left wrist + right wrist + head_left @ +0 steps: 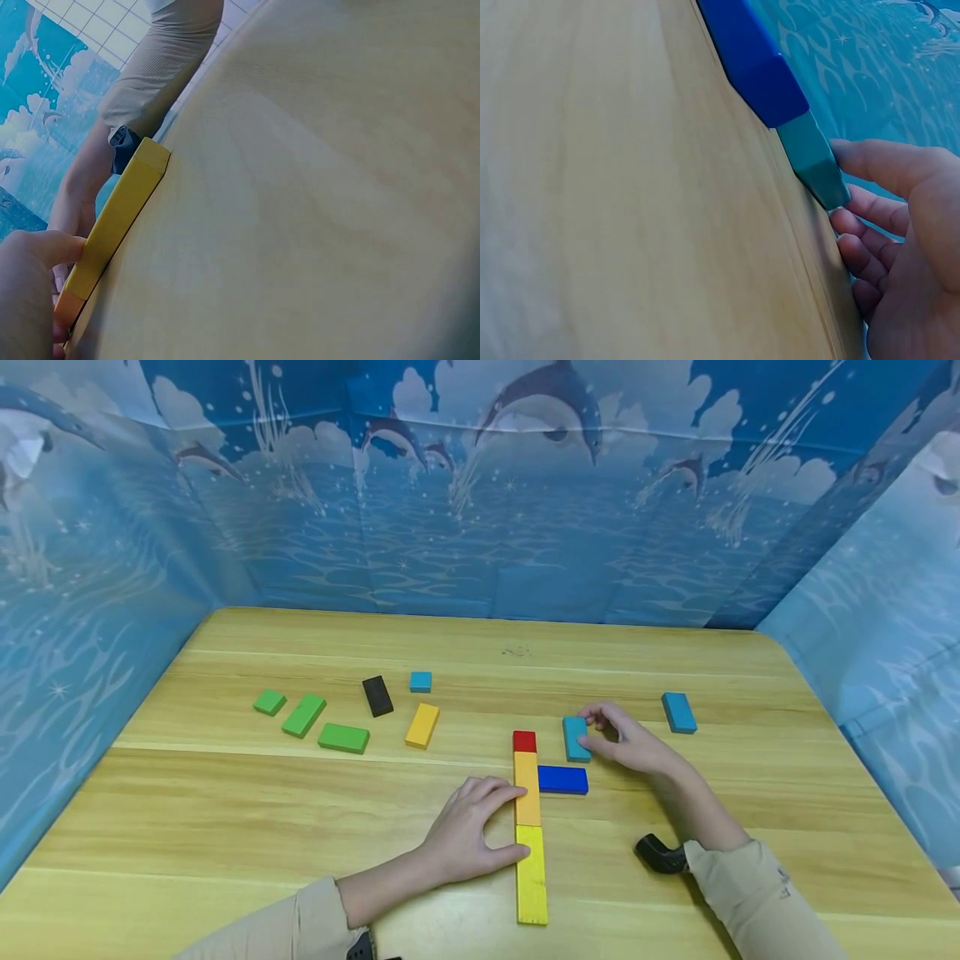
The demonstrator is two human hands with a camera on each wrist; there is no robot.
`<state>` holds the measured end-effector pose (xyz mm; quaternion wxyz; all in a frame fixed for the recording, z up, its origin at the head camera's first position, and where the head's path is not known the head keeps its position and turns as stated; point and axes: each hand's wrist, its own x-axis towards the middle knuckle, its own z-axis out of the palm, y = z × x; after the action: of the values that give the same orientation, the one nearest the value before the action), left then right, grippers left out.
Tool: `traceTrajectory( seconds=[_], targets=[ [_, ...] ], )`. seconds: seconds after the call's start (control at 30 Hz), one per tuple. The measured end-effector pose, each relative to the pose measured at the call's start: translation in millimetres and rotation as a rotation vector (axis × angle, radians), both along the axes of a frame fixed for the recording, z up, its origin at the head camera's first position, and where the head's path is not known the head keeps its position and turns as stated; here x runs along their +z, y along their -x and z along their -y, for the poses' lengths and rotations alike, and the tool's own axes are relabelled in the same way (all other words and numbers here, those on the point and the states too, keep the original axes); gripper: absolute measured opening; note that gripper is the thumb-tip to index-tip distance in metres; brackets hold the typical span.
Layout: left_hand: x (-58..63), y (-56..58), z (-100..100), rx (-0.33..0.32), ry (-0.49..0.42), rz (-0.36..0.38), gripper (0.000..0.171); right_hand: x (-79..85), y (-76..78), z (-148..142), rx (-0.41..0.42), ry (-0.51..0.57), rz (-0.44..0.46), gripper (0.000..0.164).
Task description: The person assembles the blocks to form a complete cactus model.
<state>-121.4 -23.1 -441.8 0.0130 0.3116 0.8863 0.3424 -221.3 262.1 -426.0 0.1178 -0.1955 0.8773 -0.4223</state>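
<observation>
A row of blocks runs away from me in the head view: a yellow block (532, 885) nearest, an orange block (528, 810), and a small red block (524, 742) at the far end. My left hand (468, 835) rests its thumb on the yellow block and its index fingertip on the orange one. A dark blue block (562, 780) lies crosswise against the row's right side. Just beyond it, my right hand (630, 743) pinches a light blue block (573, 739) at its right side, the thumb near its middle and the fingers at the far corner.
Another light blue block (678, 712) lies to the right. Left of the row are a small light blue block (421, 682), a black block (377, 696), an amber block (422, 726) and several green blocks (343, 737). Curtains with dolphins (420, 560) enclose the wooden table (225, 827).
</observation>
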Motion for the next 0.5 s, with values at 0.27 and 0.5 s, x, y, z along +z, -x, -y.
traceTrajectory(
  seconds=[0.27,0.5],
  targets=[
    [0.0,0.1,-0.2,0.001,0.003,0.002,0.060,2.3,-1.0,-1.0,0.025,-0.018,0.026,0.038],
    [0.1,-0.4,-0.2,0.001,-0.004,-0.003,0.060,5.2,-2.6,-0.9,0.059,-0.010,0.007,0.034]
  ],
)
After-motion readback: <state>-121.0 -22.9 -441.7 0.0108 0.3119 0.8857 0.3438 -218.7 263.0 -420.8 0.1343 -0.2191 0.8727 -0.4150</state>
